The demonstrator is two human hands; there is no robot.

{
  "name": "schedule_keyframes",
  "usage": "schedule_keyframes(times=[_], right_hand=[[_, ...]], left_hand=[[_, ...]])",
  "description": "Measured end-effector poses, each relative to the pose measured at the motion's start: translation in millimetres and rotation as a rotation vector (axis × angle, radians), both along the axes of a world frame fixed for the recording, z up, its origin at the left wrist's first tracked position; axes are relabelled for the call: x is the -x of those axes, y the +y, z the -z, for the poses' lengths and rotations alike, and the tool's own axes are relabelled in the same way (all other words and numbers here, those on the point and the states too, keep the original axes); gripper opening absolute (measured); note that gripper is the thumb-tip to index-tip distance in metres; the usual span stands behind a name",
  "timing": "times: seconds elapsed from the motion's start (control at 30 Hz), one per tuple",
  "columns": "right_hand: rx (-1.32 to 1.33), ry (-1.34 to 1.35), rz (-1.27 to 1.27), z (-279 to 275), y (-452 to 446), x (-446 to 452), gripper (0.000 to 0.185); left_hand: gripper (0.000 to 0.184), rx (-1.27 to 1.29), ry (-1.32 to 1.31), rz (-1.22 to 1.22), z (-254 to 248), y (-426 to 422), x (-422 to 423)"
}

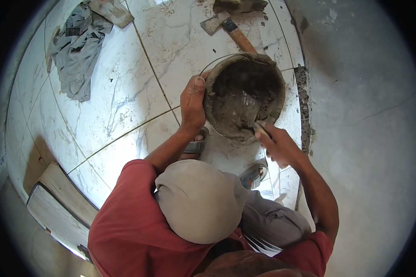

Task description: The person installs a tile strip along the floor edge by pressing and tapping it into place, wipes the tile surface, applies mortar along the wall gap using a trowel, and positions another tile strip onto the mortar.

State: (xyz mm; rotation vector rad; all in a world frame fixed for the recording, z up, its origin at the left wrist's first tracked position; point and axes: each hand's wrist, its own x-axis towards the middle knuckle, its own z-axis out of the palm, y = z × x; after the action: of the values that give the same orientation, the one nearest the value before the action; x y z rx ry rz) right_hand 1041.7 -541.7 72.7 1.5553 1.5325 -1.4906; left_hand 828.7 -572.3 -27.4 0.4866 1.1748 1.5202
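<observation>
Our right hand (278, 145) grips the trowel (248, 108), left hand (193, 104), grasp unclear, bracing the heavy-looking bucket's left rim (209, 100), its surest hold.

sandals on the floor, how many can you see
2: one sandal beside the left forearm, the other sandal near the right hand. Others may be hidden under the body.

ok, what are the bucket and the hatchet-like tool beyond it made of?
Bucket: maybe rubber or plastic, dull grey-brown; caked grime hides the surface, so unsure.
Hatchet-like tool: handle looks like worn wood, orange-brown; head probably steel, flat grey with a thin flared blade.
</observation>
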Motion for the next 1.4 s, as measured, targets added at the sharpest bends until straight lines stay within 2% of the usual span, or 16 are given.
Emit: schedule_keyframes(times=[0.03,0.13,0.33,0.43,0.53,0.6,0.73,0.8,0.87,0.93,1.0,1.03,1.1,1.17,1.27,1.4], right_hand=[[0.056,0.059,0.166,1.9,-1.4,-3.7,0.050],[0.186,0.135,0.286,0.4,-0.9,-11.7,0.054],[0.123,0.111,0.291,-11.9,9.2,-25.1,0.051],[0.061,0.143,0.239,-27.5,12.7,-26.9,0.050],[0.091,0.157,0.294,-41.7,7.6,-42.5,0.048],[0.067,0.164,0.403,-53.1,-1.9,-59.9,0.045],[0.004,0.391,0.561,-46.4,-20.0,-114.5,0.044],[-0.148,0.265,0.613,-38.4,-22.9,-143.1,0.044],[-0.273,0.092,0.623,-42.3,-10.8,-157.0,0.043],[-0.495,-0.029,0.483,-16.4,2.3,-187.0,0.043],[-0.663,-0.190,0.154,9.7,27.7,-206.7,0.041],[-0.669,-0.179,0.164,32.8,33.9,-213.9,0.041],[-0.912,-0.523,-0.136,88.5,36.3,-220.4,0.045],[-0.846,-0.494,0.006,105.9,26.8,-210.5,0.047],[-0.869,-0.440,0.071,129.7,1.9,-222.6,0.047],[-0.872,-0.342,0.235,129.1,-18.9,-234.9,0.045]], left_hand=[[0.046,0.000,0.001,0.000,1.8,1.7,2.3],[0.046,-0.016,0.096,0.022,8.6,0.6,7.7],[0.052,0.069,0.066,0.042,36.5,-2.7,40.2],[0.048,0.072,0.207,0.060,47.4,-6.4,49.2],[0.047,0.063,0.276,0.072,63.8,-7.4,55.7],[0.047,0.065,0.344,0.127,52.3,-8.8,56.2],[0.048,0.070,0.453,0.176,40.9,-5.3,53.7],[0.048,0.113,0.289,0.121,44.7,-5.6,51.1],[0.050,0.089,0.320,0.125,54.0,-6.0,53.3],[0.051,0.108,0.320,0.098,57.1,-7.5,53.9],[0.052,0.125,0.304,0.077,55.6,-7.7,52.5],[0.052,0.148,0.290,0.068,52.1,-8.2,50.5],[0.050,0.168,0.262,0.056,51.6,-8.5,50.3],[0.050,0.167,0.276,0.065,53.3,-9.1,52.7],[0.048,0.217,0.299,0.044,47.5,-10.2,51.3],[0.049,0.273,0.353,0.067,50.1,-4.3,54.2]])
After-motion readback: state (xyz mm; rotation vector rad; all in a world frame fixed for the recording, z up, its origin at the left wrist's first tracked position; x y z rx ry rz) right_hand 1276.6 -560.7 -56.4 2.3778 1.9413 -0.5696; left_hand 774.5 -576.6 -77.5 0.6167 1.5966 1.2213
